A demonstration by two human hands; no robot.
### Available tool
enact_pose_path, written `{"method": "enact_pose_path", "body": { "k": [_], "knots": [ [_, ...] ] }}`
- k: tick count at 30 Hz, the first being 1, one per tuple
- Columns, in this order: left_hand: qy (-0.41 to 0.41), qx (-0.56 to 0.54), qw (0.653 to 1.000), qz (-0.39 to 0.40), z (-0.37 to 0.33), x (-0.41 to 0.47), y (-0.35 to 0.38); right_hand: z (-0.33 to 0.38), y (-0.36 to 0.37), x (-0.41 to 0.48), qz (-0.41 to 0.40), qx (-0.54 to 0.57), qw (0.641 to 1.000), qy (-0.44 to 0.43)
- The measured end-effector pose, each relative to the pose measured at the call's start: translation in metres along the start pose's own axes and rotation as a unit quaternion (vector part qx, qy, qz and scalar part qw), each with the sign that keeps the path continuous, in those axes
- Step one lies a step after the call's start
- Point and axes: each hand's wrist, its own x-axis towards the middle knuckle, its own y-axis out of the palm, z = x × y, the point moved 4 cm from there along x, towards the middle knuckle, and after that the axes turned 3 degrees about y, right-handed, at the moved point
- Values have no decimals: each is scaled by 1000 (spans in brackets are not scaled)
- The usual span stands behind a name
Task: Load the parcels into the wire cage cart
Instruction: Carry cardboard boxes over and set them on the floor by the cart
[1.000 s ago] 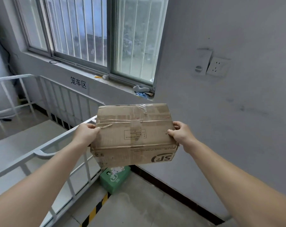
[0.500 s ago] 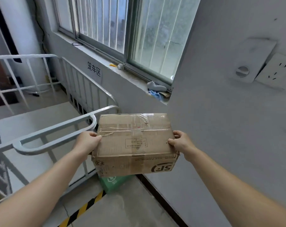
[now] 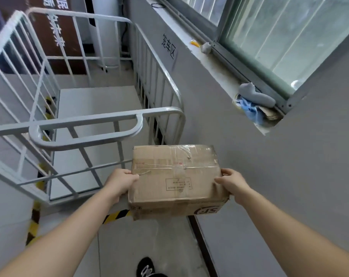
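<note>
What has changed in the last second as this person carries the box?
The person has turned left toward the wire cage cart, whose open inside now fills the view beside the cardboard box. Nothing was taken hold of or let go: the left hand and right hand still grip the box's two ends.

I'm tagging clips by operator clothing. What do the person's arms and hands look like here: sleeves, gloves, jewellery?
The left forearm and right forearm are bare to the frame's edge, no sleeve in view. The left hand and right hand are ungloved; no watch, bracelet or ring shows.
</note>
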Motion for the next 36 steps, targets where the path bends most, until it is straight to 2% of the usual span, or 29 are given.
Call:
{"method": "enact_pose_path", "body": {
  "k": [9, 15, 23, 29, 36],
  "knots": [
    [-134, -58, 989, 11, 48, 109, 39, -8, 67, 142, 96, -41, 993, 59],
    [-180, -100, 979, 2, 94, 170, 75, -48, 115, 234, 125, -65, 987, 77],
    [-197, -127, 972, -27, 184, 255, 129, -120, 188, 350, 194, -88, 974, 82],
    [-220, -157, 962, -48, 237, 305, 163, -169, 230, 419, 198, -111, 971, 78],
    [-215, -146, 965, -26, 268, 339, 178, -197, 255, 455, 207, -103, 970, 74]
  ]
}}
